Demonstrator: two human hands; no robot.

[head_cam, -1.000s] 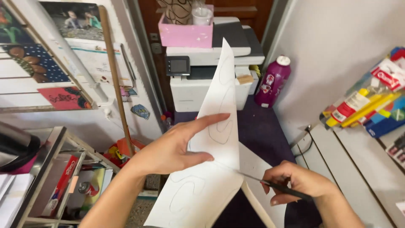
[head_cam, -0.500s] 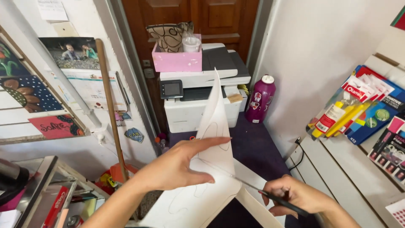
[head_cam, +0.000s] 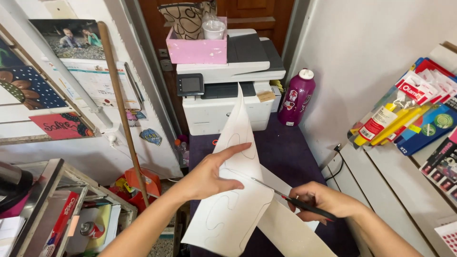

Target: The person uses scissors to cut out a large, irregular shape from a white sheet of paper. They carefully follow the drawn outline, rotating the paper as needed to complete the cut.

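The grip of the left hand (head_cam: 209,176) is a flat pinch on the white sheet (head_cam: 235,190) at mid-frame, fingers stretched along its face and thumb behind, so the thin, stiff paper stands tilted with its pointed top rising toward the printer (head_cam: 228,81). Faint pencilled curves run over the sheet's matte face. The grip of the right hand (head_cam: 323,202), at lower right, is closed around the dark handles of the scissors (head_cam: 281,195); their slim metal blades reach up and left into the sheet's right edge. A loose white strip hangs away toward the bottom edge of the frame. Behind lies a dark purple surface (head_cam: 285,152), mostly bare between the paper and the boxy white printer. A glossy magenta bottle (head_cam: 296,97) stands just beside the printer, near the plain wall.
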